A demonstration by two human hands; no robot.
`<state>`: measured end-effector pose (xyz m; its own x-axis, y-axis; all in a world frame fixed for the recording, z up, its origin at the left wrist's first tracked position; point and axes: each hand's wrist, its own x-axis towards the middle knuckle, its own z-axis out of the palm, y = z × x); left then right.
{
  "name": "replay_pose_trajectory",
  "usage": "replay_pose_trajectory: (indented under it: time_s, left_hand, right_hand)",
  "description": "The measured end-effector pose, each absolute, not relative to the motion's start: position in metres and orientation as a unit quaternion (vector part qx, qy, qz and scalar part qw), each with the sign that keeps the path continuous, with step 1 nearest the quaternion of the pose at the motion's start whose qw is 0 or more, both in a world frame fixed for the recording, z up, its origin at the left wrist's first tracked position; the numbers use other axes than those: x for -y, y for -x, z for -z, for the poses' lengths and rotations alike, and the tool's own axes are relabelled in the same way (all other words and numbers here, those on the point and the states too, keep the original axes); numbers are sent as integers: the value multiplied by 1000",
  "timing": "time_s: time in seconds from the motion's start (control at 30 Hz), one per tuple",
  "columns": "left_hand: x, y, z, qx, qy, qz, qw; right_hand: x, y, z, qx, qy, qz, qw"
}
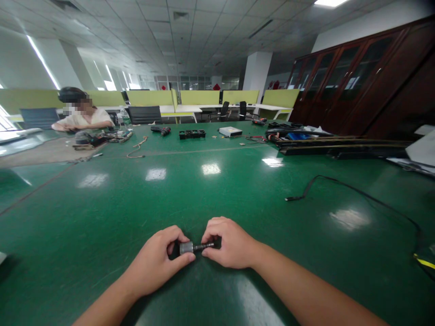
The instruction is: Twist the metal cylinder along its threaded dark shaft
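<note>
A small metal part (186, 247) with a silver cylinder and a thin dark shaft lies sideways just above or on the green table (217, 194), near its front edge. My left hand (159, 260) pinches the cylinder end between thumb and fingers. On the other side, my right hand (229, 244) has its thumb and fingers closed round the far end of the shaft, which they partly hide. The two hands face each other with the shaft between them.
A black cable (360, 191) crosses the table at right. Farther back are a drill (161, 131), a black bracket (192, 134), a white box (230, 131) and black rails (306, 147). A person (84, 113) sits at the far left beside some tools.
</note>
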<state>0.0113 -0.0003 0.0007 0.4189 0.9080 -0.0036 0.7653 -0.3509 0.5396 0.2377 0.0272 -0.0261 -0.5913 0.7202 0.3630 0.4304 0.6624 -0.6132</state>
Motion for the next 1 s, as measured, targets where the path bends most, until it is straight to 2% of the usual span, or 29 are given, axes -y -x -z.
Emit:
replay_pose_trajectory:
  time_s: [0.27,0.43,0.83,1.0]
  left_hand:
    - [0,-10,0,-518,-803,-155,250]
    - [0,-8,0,-522,-801,-159,245]
    - [-2,-9,-3,-522,-804,-155,242]
    - [0,-9,0,-512,-809,-159,242]
  right_hand:
    - [-36,-251,26,851,358,-258,285]
    - [-47,-261,29,792,440,-267,329]
    - [-41,-249,22,836,373,-286,283]
    - [-29,-235,24,833,349,-312,296]
